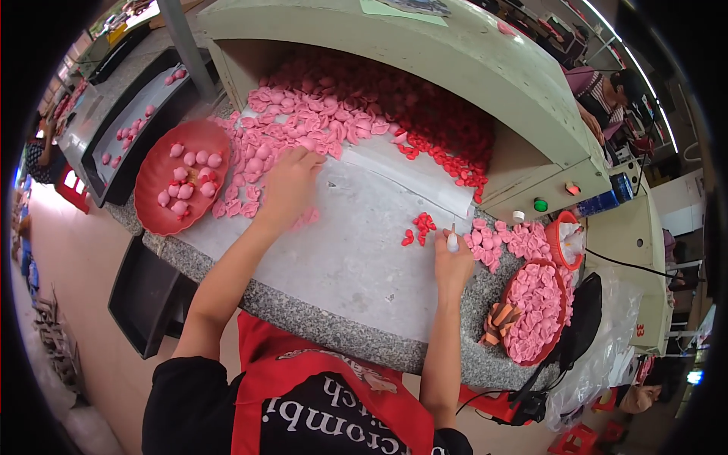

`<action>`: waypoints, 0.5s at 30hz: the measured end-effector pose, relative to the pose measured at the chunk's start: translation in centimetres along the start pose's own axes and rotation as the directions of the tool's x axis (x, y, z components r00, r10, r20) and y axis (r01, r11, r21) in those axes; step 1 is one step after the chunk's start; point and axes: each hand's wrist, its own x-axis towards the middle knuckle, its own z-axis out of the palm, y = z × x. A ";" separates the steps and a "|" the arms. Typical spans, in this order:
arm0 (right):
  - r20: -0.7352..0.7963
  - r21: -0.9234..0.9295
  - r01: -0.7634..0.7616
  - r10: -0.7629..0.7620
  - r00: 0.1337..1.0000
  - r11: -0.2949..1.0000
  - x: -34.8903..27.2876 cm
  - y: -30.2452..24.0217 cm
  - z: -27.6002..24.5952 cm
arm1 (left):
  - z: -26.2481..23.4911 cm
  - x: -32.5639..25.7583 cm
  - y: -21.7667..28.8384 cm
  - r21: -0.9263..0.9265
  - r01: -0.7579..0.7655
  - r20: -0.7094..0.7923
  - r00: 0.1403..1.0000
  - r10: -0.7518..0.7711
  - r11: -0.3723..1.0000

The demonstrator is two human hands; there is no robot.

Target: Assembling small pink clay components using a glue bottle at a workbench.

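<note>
My right hand (453, 265) is closed round a small white needle-tip bottle (453, 242), its thin tip pointing up. Just left of it, a few small red pieces (419, 228) lie on the white sheet (364, 265). My left hand (294, 186) is over the sheet at the edge of a spread of pink petal-shaped pieces (258, 155). Motion smears its fingers, so I cannot tell whether they hold anything. A few blurred pink pieces (308, 218) show beside that wrist.
A pale green hooded cabinet (394, 34) arches over heaped red pieces (462, 163). At left, a red dish (144, 201) bears round pink pieces, beside a black tray (98, 186). At right stand a dish of pink pieces (535, 311) and an orange-red basket (557, 250). Another person (607, 98) sits beyond.
</note>
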 end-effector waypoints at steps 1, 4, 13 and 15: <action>-0.004 0.001 -0.009 0.009 1.000 1.000 0.1 -0.4 0.0 | -0.2 -0.5 0.6 -0.368 0.111 -0.007 0.992 -0.122 0.923; -0.049 -0.216 0.016 -0.027 0.998 0.976 1.0 -1.6 0.3 | -2.7 -2.0 3.2 -0.902 0.383 0.335 0.912 -0.238 0.197; 0.097 -0.358 0.270 -0.252 0.963 0.894 2.1 -1.5 0.1 | -2.3 -6.2 8.3 -0.286 0.560 0.599 0.738 0.311 -0.777; 0.152 -0.272 0.229 -0.194 0.969 0.935 1.8 -1.5 -0.4 | -2.4 -6.2 8.5 -0.291 0.579 0.642 0.709 0.293 -0.762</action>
